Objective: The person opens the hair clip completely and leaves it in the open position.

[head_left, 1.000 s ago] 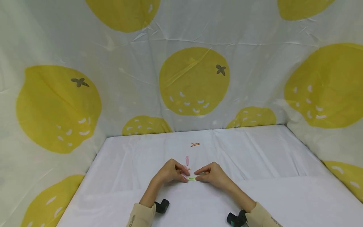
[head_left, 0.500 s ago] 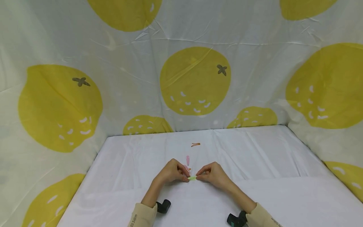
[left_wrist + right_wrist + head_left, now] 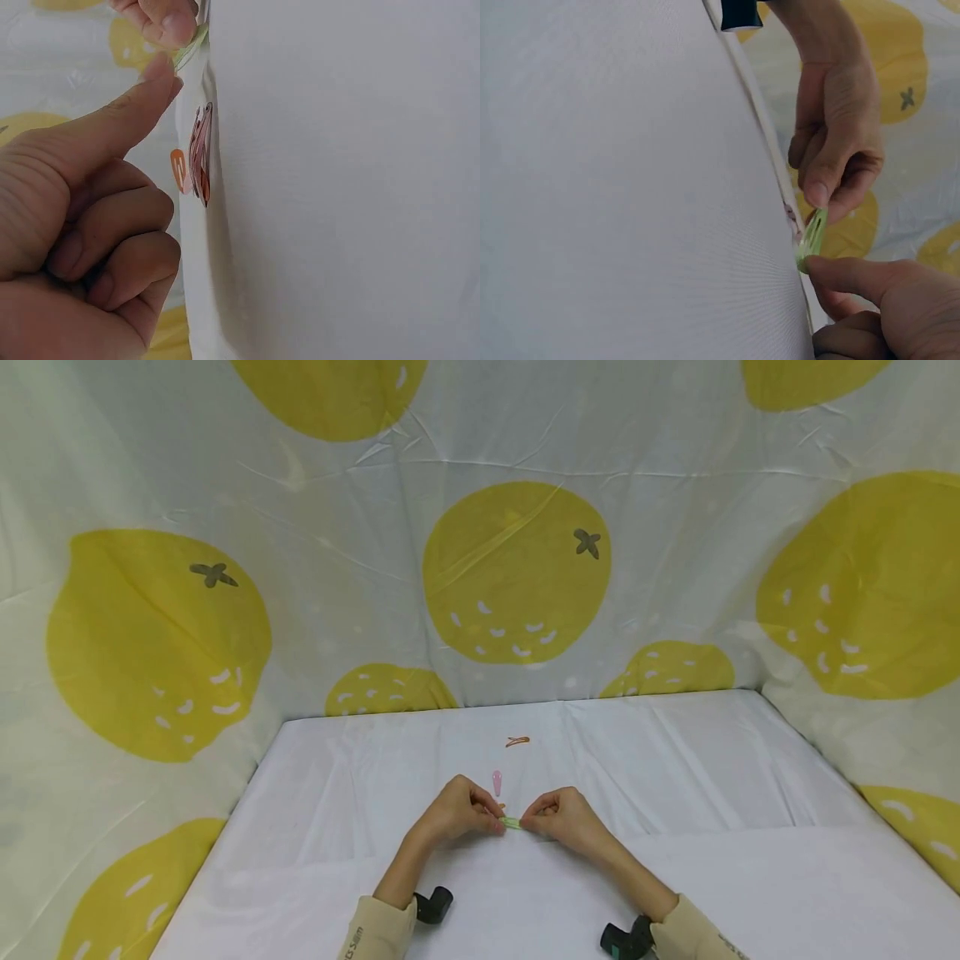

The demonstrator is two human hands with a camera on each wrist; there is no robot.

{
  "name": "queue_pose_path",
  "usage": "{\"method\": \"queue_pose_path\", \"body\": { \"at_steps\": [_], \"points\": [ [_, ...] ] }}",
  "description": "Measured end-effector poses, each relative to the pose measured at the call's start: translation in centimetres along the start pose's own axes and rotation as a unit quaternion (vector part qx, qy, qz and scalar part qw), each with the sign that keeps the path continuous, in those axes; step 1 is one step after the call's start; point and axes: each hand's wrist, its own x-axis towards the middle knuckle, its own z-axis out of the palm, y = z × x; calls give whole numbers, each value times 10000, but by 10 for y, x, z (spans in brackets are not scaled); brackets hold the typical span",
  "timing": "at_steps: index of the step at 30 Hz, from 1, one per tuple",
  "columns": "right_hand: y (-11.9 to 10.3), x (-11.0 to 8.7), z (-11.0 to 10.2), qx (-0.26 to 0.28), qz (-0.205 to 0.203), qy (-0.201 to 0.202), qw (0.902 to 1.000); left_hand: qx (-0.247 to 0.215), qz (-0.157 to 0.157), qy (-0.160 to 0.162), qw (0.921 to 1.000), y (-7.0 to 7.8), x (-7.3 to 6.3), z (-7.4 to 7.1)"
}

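Note:
A light green snap hair clip [image 3: 512, 822] spans the gap between my two hands at the middle of the table. My left hand [image 3: 457, 810] pinches one end between thumb and index finger, its other fingers folded in. Thumb and index finger of my right hand [image 3: 566, 818] pinch the opposite end. In the right wrist view the slotted face of the green hair clip [image 3: 815, 232] shows, held above the white cloth. A pink hair clip [image 3: 497, 782] lies just beyond my left fingers, and an orange one [image 3: 517, 742] farther back.
Pinkish clips [image 3: 200, 154] lie bunched on the cloth below the hands in the left wrist view, with an orange clip [image 3: 178, 170] beside them. White cloth [image 3: 675, 893] covers the table. A lemon-print curtain [image 3: 517, 577] encloses the back and sides.
Both hands have lifted slightly and moved a little away from me with the green hair clip, which now tilts down to the right. The pink clip beside my left fingers is now hidden.

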Motion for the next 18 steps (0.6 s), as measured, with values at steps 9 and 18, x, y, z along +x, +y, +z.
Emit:
{"method": "queue_pose_path", "body": {
  "at_steps": [9,18],
  "points": [
    [-2,-1,-1,154,27,-38,9999,-299,-196,479,9982,2,3,2],
    [-4,2,-1,535,7,194,9984,-940,-355,815,9916,2,6,2]
  ]
}}
